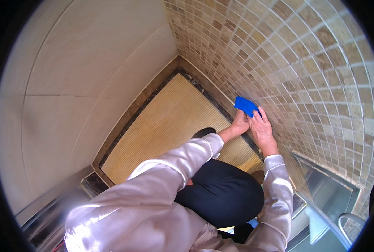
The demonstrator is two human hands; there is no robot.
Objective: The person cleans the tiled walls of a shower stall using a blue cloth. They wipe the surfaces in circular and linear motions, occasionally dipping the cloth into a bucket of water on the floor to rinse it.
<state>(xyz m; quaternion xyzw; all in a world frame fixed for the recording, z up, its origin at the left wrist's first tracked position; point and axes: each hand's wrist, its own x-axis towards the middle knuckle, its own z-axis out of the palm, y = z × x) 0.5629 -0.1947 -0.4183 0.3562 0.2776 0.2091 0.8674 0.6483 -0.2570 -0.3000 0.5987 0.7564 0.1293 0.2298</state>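
A blue cloth, folded into a flat piece, is up against the lower part of the mosaic-tiled wall. My right hand has its fingers closed on the cloth's right end. Just below the cloth is my left hand, thumb and fingers pinched together at its lower edge. The two hands are side by side and nearly touch. Part of the left fingers is hidden behind the hand itself.
Small beige and brown tiles cover the wall on the right. Large pale panels form the left wall. Between them lies a ribbed yellowish floor with a dark border. A glass door with a metal handle stands at lower right.
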